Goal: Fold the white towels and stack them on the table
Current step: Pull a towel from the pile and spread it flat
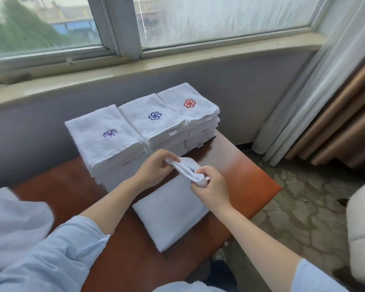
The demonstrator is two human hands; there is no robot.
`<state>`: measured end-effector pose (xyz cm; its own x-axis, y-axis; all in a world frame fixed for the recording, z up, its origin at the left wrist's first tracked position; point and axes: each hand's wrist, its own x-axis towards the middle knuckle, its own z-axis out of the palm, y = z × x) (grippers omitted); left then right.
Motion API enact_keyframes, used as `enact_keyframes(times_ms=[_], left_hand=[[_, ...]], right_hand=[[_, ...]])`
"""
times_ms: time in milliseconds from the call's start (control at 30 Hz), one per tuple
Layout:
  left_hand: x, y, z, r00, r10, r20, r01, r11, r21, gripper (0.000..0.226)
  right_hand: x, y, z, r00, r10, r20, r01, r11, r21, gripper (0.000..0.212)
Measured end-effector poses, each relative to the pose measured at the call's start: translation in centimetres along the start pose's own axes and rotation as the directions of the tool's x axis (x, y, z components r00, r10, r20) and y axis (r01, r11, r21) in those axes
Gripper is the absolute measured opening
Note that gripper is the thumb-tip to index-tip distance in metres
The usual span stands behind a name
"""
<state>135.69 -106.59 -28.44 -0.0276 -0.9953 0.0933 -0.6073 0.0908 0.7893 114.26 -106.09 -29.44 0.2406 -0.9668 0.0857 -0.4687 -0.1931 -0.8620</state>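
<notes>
A white towel lies partly folded on the brown table, its far edge lifted. My left hand pinches that edge at its left corner. My right hand grips the same edge at its right corner, where a small blue emblem shows between the hands. Behind stand three stacks of folded white towels: the left stack with a purple emblem, the middle stack with a blue emblem, the right stack with a red emblem.
A grey wall and window sill run behind the table. Curtains hang at the right over patterned carpet. A white cushioned object sits at the right edge. White cloth lies at the lower left.
</notes>
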Motion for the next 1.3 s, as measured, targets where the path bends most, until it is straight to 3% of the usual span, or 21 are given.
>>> enact_keyframes(times_ms=[233, 433, 533, 667, 733, 800, 867, 933, 1067, 1167, 1300], left_hand=[[-7.7, -4.4, -2.0, 0.994, -0.05, 0.092, 0.038, 0.99, 0.136, 0.045], [-11.1, -7.6, -2.1, 0.968, -0.153, 0.201, 0.083, 0.945, 0.316, 0.038], [-11.5, -9.0, -1.8, 0.956, -0.175, 0.234, 0.075, 0.922, 0.38, 0.033], [-11.7, -9.9, -1.3, 0.935, -0.204, 0.29, 0.063, 0.901, 0.43, 0.029], [-11.6, -10.0, -1.2, 0.917, -0.242, 0.317, 0.095, 0.904, 0.416, 0.026], [-11.3, -10.0, -1.2, 0.896, -0.286, 0.341, 0.14, 0.909, 0.393, 0.02], [-11.1, -9.8, -0.9, 0.882, -0.329, 0.338, 0.184, 0.9, 0.395, 0.012], [-11.2, -9.6, -0.6, 0.873, -0.36, 0.328, 0.209, 0.885, 0.415, 0.012], [-11.7, -9.1, 0.0, 0.84, -0.387, 0.38, 0.195, 0.869, 0.455, 0.052], [-11.9, -8.3, 0.6, 0.814, -0.389, 0.43, 0.127, 0.843, 0.523, 0.094], [-12.4, -7.4, 1.8, 0.766, -0.448, 0.461, 0.136, 0.814, 0.565, 0.095]], right_hand=[[-5.8, -0.7, 6.2, 0.989, -0.132, 0.059, 0.141, 0.972, -0.189, 0.016], [-9.4, 0.7, 10.0, 0.98, -0.123, 0.159, 0.172, 0.921, -0.349, 0.015], [-10.2, 1.4, 11.1, 0.973, -0.026, 0.231, 0.115, 0.918, -0.379, 0.016], [-10.7, 1.6, 11.2, 0.901, 0.216, 0.376, -0.095, 0.944, -0.316, 0.023], [-10.4, 1.0, 11.0, 0.919, 0.239, 0.312, -0.143, 0.943, -0.302, 0.019], [-9.7, 0.7, 10.9, 0.975, 0.167, 0.143, -0.104, 0.924, -0.367, 0.019], [-8.9, 0.8, 10.6, 0.988, 0.133, 0.079, -0.083, 0.884, -0.459, 0.036], [-8.6, 1.4, 10.4, 0.953, 0.248, 0.176, -0.119, 0.836, -0.536, 0.07], [-9.0, 3.3, 10.2, 0.807, 0.46, 0.371, -0.134, 0.754, -0.643, 0.121], [-9.0, 4.3, 9.6, 0.765, 0.476, 0.434, -0.089, 0.746, -0.66, 0.13], [-8.3, 4.5, 8.0, 0.737, 0.458, 0.498, -0.052, 0.772, -0.634, 0.123]])
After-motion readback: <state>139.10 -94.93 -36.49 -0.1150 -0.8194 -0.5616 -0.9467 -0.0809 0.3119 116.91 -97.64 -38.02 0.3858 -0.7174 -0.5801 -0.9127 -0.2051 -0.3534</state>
